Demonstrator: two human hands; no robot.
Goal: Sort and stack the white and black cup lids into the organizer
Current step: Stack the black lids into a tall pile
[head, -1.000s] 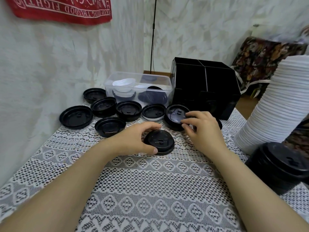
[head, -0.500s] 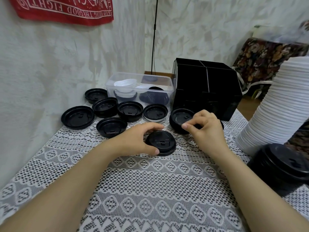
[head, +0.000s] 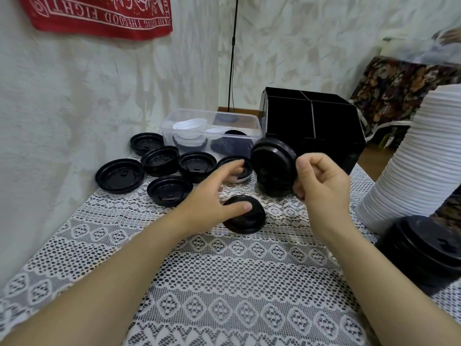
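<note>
White lace tablecloth (head: 224,283) fills my feed, with a red banner (head: 99,16) on the wall at far left, cut off by the top edge so its lettering reads only in part. Below it, the loose lids (head: 119,176), all black, lie upside down in a cluster. Just behind them is a clear tub (head: 212,121); through its cloudy wall I make out white and dark lids, but not how many.

The left hand (head: 207,196) is released, fingers straight and reaching out toward the cluster. Its thumb lies on the flat lid (head: 247,221), a black one resting on the cloth, and the hand covers that lid's left edge.

The right hand (head: 321,181) pinches the raised lid (head: 273,168) by its rim, tilted on edge above the cloth, in front of the black organizer (head: 324,126). The organizer's compartments are too dark for me to see inside.

At far right, the white stack (head: 411,158) and the black stack (head: 424,248) of lids both run out of frame.
</note>
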